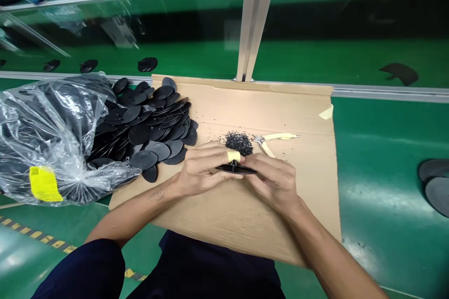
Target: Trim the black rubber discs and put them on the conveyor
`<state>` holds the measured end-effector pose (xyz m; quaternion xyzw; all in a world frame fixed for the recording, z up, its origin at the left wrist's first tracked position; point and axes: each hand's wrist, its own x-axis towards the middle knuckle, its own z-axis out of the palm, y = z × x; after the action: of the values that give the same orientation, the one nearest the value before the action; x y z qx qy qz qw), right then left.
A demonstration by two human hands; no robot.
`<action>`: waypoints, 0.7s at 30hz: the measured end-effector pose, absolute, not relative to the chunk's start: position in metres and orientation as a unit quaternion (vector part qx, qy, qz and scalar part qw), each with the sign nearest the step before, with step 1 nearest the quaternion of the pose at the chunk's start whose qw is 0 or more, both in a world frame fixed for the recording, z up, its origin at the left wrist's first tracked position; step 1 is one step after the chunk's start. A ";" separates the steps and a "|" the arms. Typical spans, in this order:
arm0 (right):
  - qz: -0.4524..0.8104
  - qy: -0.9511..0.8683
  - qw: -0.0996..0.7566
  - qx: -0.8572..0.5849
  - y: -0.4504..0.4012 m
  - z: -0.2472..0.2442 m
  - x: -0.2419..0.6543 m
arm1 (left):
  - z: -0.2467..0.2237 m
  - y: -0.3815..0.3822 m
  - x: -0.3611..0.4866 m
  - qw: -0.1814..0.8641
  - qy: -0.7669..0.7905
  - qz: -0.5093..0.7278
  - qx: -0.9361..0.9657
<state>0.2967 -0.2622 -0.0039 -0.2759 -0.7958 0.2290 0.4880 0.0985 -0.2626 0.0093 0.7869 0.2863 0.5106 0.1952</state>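
Between my two hands is a black plastic disc (234, 168), seen nearly edge-on, with a small raised part on its upper face. My left hand (205, 168) grips its left side; one finger wears a yellow wrap. On the right side, my right hand (273, 175) pinches the disc's edge. Just beyond the fingers lies a heap of tiny black plastic scraps (239, 142). Beside that heap rest side cutters (277, 138) with pale yellow handles, their jaws toward the scraps. Farther left spreads a large pile of similar black discs (157, 126).
A cardboard sheet (308, 173) covers the bench under my hands. At left sits a clear plastic bag (52, 126) of black discs with a yellow label. A metal post (254, 18) rises behind the cardboard. More discs (438, 191) lie on the green surface at right.
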 end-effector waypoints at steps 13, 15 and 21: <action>0.253 -0.789 0.485 -0.281 -0.263 -0.001 0.298 | 0.005 -0.269 0.104 0.179 0.307 0.540 0.763; 0.255 -0.791 0.481 -0.281 -0.263 -0.001 0.299 | 0.005 -0.269 0.105 0.175 0.309 0.544 0.760; 0.268 -0.777 0.497 -0.277 -0.262 -0.005 0.299 | 0.006 -0.267 0.104 0.185 0.303 0.533 0.768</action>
<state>0.2986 -0.2617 -0.0050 -0.2773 -0.7769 0.2684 0.4975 0.1044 -0.2665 0.0056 0.7680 0.3032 0.5330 0.1848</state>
